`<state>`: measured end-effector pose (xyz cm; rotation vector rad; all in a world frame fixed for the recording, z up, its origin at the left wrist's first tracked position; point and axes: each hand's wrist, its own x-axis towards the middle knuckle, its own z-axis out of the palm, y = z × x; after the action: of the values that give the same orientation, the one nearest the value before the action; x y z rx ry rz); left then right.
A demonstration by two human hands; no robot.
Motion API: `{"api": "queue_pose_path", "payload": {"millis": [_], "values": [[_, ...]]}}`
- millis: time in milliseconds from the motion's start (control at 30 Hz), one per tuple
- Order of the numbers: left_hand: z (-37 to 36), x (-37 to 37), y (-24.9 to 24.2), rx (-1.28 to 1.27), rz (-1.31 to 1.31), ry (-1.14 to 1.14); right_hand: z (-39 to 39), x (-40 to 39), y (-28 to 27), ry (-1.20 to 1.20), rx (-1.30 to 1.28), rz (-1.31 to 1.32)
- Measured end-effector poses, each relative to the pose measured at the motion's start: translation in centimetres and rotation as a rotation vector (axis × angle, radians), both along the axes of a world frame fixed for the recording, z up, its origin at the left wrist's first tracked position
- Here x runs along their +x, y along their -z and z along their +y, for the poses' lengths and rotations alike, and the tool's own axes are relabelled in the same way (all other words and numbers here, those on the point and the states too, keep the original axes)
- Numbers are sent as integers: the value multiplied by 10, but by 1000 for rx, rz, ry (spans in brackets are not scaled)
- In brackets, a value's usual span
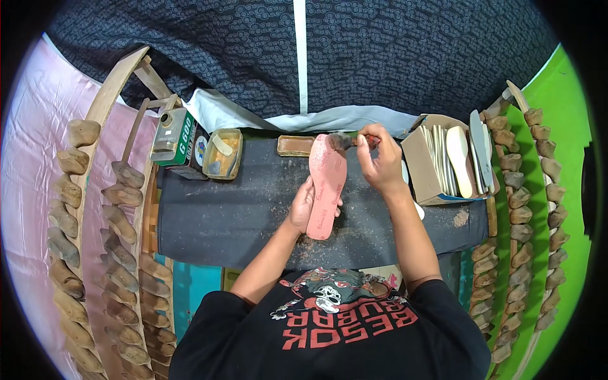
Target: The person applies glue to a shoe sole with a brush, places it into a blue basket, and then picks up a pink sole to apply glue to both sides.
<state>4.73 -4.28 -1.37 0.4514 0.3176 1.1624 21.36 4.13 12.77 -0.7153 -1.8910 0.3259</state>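
A pink shoe sole [324, 196] with printed lettering lies along my left hand [303, 208], whose fingers wrap around its lower half. Pinched in my right hand [382, 163] is a brush [347, 140] with a reddish-brown handle and a dark head. The brush head touches the sole's upper right edge, where the surface looks speckled. Behind the sole sits a small brown rectangular block or tray [295, 145].
A dark cloth-covered table [247, 215] carries scattered crumbs. At left stand a metal can [180, 142] and a plastic tub [223, 154]. A cardboard box [425, 166] holds several pale insoles at right. Racks of wooden shoe lasts [63, 218] line both sides.
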Motion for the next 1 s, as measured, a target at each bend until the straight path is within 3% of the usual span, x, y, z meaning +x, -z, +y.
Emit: {"api": "queue_pose_path", "payload": {"millis": [100,267,533,667,867,1000], "values": [[-1,2,2,-11,-23,-29,-8,1,2,-31,3,-55],[3,-11,0,-44,29,-115,-38,-5,11,-337,56,-138],[1,-11,4,-34,30,-93,-8,10,11,25,38,-11],[-4,-15,7,-83,19,-137,-17,-3,18,-146,35,-35],[-9,-48,11,-67,30,-240,28,-23,61,109,-155,101],[-17,-66,17,-33,43,-315,65,-43,103,128,-382,148]]}}
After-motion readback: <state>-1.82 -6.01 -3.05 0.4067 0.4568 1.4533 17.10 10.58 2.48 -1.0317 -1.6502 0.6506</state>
